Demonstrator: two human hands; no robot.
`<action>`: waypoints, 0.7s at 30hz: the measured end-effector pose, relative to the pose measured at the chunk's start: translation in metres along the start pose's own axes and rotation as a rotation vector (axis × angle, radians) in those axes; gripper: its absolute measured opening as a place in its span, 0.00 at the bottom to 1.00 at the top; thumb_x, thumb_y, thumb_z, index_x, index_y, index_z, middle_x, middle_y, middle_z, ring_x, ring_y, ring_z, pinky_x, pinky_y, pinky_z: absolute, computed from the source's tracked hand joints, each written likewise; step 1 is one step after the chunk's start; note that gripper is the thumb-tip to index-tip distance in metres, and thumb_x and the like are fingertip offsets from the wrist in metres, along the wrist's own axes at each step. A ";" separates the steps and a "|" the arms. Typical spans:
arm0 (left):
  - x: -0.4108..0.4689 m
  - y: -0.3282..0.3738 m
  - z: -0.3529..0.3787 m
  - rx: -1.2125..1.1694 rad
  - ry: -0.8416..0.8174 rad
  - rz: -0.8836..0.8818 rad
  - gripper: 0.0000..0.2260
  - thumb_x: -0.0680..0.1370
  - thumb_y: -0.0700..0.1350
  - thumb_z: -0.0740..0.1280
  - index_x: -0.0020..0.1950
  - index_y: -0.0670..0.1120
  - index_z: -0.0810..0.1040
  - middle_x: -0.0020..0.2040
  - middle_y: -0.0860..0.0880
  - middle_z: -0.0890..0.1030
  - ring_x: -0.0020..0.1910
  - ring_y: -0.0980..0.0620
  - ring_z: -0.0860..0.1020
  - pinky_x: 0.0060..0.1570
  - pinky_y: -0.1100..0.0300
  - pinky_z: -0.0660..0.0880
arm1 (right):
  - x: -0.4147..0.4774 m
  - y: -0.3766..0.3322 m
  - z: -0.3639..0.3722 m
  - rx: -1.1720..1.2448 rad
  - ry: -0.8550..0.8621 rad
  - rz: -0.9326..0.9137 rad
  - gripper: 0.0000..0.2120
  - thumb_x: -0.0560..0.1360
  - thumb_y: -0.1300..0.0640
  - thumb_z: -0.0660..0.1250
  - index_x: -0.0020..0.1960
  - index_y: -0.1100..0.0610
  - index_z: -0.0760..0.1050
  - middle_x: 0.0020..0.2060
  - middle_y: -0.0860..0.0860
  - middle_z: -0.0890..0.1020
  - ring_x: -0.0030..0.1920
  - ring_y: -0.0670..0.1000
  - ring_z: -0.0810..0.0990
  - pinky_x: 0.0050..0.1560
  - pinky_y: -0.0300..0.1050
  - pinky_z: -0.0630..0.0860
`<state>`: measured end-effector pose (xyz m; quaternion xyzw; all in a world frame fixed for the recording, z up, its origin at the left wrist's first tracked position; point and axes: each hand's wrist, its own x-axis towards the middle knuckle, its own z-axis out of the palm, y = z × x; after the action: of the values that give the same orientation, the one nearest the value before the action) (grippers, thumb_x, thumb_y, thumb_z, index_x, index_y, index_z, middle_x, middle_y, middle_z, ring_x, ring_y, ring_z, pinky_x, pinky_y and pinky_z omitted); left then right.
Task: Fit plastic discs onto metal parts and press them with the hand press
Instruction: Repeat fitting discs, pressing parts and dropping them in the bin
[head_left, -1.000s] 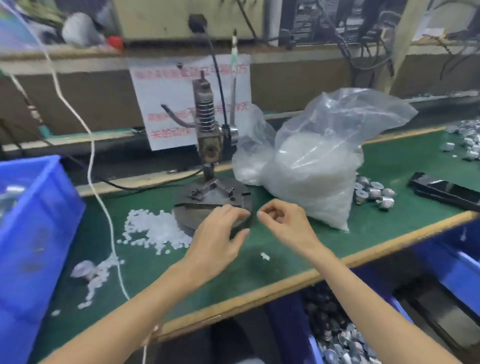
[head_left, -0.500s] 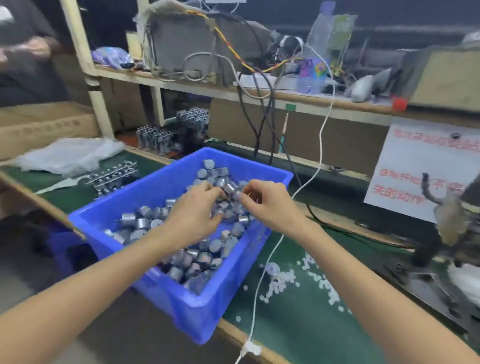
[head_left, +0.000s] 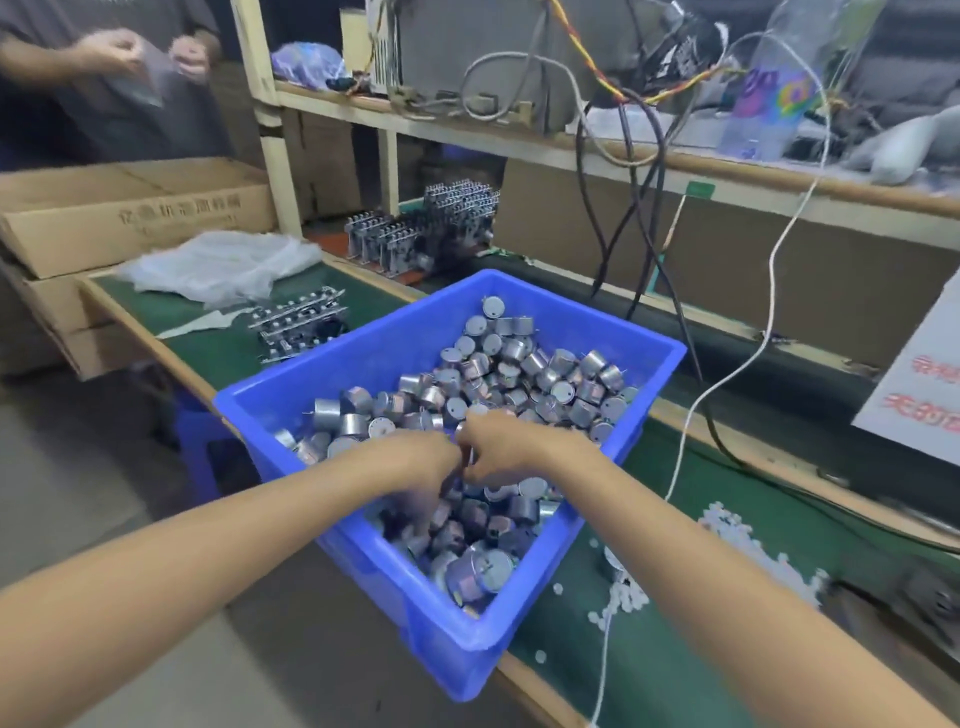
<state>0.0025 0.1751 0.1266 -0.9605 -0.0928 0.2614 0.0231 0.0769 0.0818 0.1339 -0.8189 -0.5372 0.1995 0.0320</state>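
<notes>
- Metal parts (head_left: 519, 374) are right under my fingertips. Both hands are sunk into the heap, knuckles up and fingers curled down among the little cans.
- My left hand (head_left: 415, 460) and right hand (head_left: 511, 444) meet almost tip to tip over the middle of the heap. The fingers are bent, but their ends are buried or blurred, so I cannot tell whether either hand has actually pinched a part or is only raking through.
- The parts are short silver cylinders lying every which way (some flat face up, some rolled on their sides), so there is no common axis to line up with. Whichever one I lift will need turning in the fingers.
- They fill the blue bin (head_left: 467, 660), deepest toward its far right corner. Neither hand is nearer than the other, since both rest on the heap.
- Off to my right, outside the bin wall, the plastic discs (head_left: 737, 535) lie scattered on the green bench (head_left: 727, 623). My right hand is the nearer one for fetching them, I'd judge.
- A white cord (head_left: 691, 415) hangs down between the bin and the discs, and a careless reach could snag it.
- Farther left there's a crumpled plastic bag (head_left: 218, 265) and a cardboard box (head_left: 130, 208), with another person's hands (head_left: 111, 49) busy above them.
</notes>
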 end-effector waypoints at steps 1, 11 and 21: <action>-0.001 0.001 -0.002 -0.006 0.064 0.004 0.14 0.67 0.48 0.75 0.49 0.48 0.75 0.46 0.50 0.79 0.47 0.48 0.79 0.41 0.58 0.74 | -0.002 0.002 -0.001 0.015 0.031 -0.002 0.05 0.74 0.62 0.63 0.40 0.62 0.73 0.34 0.56 0.73 0.38 0.56 0.71 0.31 0.44 0.65; -0.055 0.078 -0.057 -0.247 0.862 0.042 0.12 0.73 0.49 0.66 0.54 0.49 0.68 0.48 0.49 0.74 0.47 0.45 0.72 0.36 0.56 0.60 | -0.103 0.039 -0.027 0.769 0.509 -0.127 0.06 0.77 0.57 0.65 0.41 0.52 0.78 0.30 0.44 0.79 0.32 0.41 0.77 0.35 0.35 0.73; -0.011 0.219 -0.003 -0.080 0.578 0.253 0.20 0.72 0.36 0.67 0.61 0.45 0.66 0.59 0.45 0.73 0.60 0.44 0.71 0.46 0.56 0.61 | -0.229 0.120 0.074 1.102 0.723 0.466 0.06 0.79 0.60 0.62 0.48 0.59 0.77 0.35 0.51 0.78 0.33 0.48 0.83 0.27 0.35 0.69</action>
<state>0.0309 -0.0418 0.1148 -0.9991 0.0275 -0.0255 -0.0219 0.0753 -0.1854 0.1007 -0.7923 -0.1237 0.1595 0.5757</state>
